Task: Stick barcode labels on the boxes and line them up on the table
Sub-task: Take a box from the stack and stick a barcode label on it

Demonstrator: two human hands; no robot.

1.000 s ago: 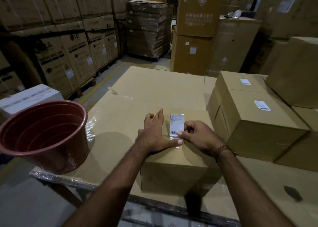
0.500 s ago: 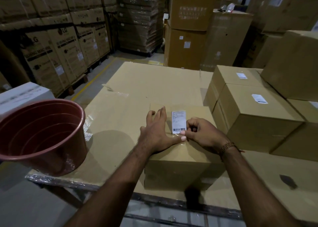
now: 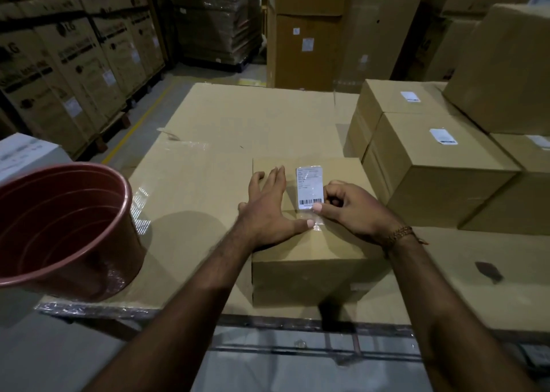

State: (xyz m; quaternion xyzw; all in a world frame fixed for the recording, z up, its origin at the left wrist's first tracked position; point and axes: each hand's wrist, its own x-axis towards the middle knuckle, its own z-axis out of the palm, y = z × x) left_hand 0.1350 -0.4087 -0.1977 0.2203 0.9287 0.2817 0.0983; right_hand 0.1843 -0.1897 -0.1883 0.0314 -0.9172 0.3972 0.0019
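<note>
Currently, head view, one moment.
Left hand (image 3: 268, 210): flat on the top of the near box (image 3: 306, 243), fingers straight and spread, thumb stretched out to the right along the box top.
Right hand (image 3: 351, 210): fingers curled, thumb and forefinger pinching the lower right corner of the barcode label (image 3: 310, 188).
Barcode label: on the box top, between the two hands, just right of the left fingertips and just left of the right knuckles; barcode end nearest the right thumb. Whether it is fully stuck down cannot be told.
Near box: under both hands, on the cardboard-covered table (image 3: 238, 124), close to the table's near edge.
Labelled boxes (image 3: 440, 177): beyond and to the right of the right fingers, in a row going back, each with a white label on top.
Red bucket (image 3: 62, 228): well to the left of the left fingers, at the table's left corner.
Bracelet (image 3: 400, 234): on the right wrist.
</note>
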